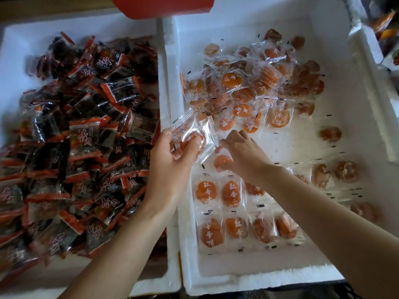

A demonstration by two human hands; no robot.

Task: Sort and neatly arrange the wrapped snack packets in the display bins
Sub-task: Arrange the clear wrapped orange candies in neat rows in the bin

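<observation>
My left hand (172,156) grips a small stack of clear packets of orange dried apricot (194,134) above the left wall of the right foam bin (356,117). My right hand (239,152) reaches into that bin, fingers curled on one orange packet (222,161) lying on the bin floor. Near the front of the bin, apricot packets lie flat in two neat rows (235,212). A loose heap of the same packets (254,87) fills the bin's back half.
The left foam bin (19,39) holds a big loose pile of dark packets with red ends (82,147). A few stray apricot packets (336,171) lie at the right side. A red box (162,5) sits at the top edge. More packets show at the far right (386,29).
</observation>
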